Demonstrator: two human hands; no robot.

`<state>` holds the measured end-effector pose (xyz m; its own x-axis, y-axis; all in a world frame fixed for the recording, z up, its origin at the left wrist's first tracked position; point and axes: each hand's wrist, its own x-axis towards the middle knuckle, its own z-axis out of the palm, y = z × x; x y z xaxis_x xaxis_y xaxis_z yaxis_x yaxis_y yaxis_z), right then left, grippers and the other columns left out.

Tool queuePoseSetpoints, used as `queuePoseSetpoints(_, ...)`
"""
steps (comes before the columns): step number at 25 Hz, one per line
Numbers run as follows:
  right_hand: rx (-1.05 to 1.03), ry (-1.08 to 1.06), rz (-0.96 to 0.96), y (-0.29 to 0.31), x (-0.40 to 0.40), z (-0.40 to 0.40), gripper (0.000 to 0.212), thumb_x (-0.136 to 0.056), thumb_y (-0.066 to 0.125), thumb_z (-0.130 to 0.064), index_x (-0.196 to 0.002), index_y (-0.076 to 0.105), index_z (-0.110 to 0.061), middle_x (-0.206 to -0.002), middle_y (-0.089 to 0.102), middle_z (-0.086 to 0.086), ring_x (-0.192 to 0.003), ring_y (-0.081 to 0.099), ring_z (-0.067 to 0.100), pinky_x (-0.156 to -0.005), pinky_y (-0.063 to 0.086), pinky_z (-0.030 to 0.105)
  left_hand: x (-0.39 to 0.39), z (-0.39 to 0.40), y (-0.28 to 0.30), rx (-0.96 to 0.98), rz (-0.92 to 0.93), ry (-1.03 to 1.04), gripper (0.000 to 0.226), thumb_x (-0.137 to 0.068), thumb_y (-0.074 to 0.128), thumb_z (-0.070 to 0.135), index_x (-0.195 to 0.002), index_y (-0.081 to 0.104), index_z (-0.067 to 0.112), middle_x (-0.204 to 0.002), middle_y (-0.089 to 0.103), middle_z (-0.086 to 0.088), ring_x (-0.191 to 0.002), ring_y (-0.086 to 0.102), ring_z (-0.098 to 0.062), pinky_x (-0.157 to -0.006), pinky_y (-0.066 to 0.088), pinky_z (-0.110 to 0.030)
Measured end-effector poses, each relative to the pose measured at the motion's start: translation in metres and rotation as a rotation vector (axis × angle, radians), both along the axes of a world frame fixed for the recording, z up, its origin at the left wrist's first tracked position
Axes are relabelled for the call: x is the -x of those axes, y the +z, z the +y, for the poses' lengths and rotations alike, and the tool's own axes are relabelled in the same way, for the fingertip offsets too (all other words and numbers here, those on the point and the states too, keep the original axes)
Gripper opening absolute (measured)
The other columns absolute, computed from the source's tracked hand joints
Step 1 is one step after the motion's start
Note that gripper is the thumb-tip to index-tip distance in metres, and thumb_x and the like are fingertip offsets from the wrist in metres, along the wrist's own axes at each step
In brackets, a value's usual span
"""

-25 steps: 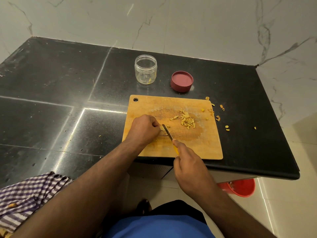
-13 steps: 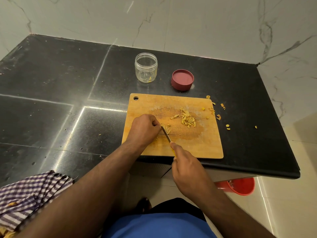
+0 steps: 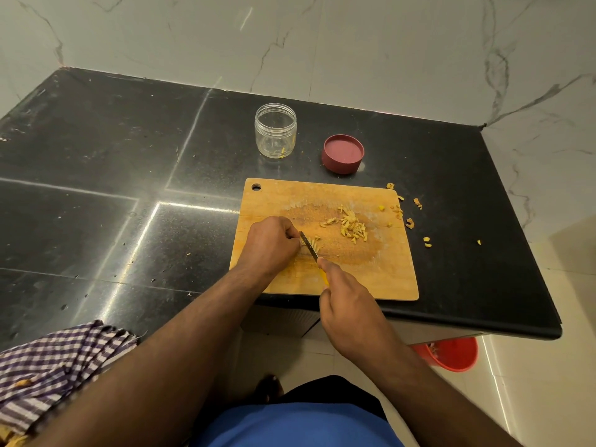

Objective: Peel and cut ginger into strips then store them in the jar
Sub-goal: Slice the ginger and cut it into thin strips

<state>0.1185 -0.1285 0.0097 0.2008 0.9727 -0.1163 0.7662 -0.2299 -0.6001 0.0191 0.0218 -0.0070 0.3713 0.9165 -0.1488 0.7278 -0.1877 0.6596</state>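
Where knife meets ginger, seemingly fibrous.

We read this as a home kitchen. Evidence: black polished stone counter set into a corner of white marble-veined wall tiles; wooden cutting board on the counter; checked cloth at the near edge; red bucket on pale floor tiles below.

Black counter, maroon lid, purple-checked cloth, yellow ginger strips.
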Motion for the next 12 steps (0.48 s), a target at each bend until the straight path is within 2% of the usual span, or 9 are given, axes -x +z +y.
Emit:
queuePoseSetpoints(5,0.027,0.038,-0.016,-0.006,-0.003,0.003,0.05,-0.101,0.035,-0.02,-0.15,0.024,-0.024,-0.134,0.051,0.003,-0.109,0.052,0.015,-0.089,0.046,0.029,-0.001,0.002,0.002,0.032,-0.001,0.004,0.005,-0.09,0.071,0.014,-0.087,0.073,0.017,-0.083,0.066,0.009,-0.07,0.055,-0.003,-0.053,0.035,-0.013)
queuePoseSetpoints(9,0.012,0.033,0.017,-0.007,-0.005,-0.012,0.05,-0.102,0.036,-0.021,-0.15,0.025,-0.027,-0.134,0.051,-0.002,-0.109,0.049,0.008,-0.088,0.04,0.02,-0.002,0.003,0.001,0.035,0.002,0.018,0.003,-0.089,0.073,0.018,-0.088,0.075,0.018,-0.085,0.068,0.007,-0.072,0.056,-0.004,-0.054,0.037,-0.016)
queuePoseSetpoints(12,0.003,0.051,0.006,-0.006,-0.005,-0.029,0.049,-0.102,0.037,-0.018,-0.15,0.027,-0.023,-0.14,0.047,-0.003,-0.117,0.047,0.007,-0.092,0.036,0.014,-0.001,0.003,0.001,0.04,-0.008,0.022,0.002,-0.089,0.073,0.018,-0.089,0.075,0.019,-0.086,0.068,0.008,-0.073,0.056,-0.003,-0.055,0.037,-0.015)
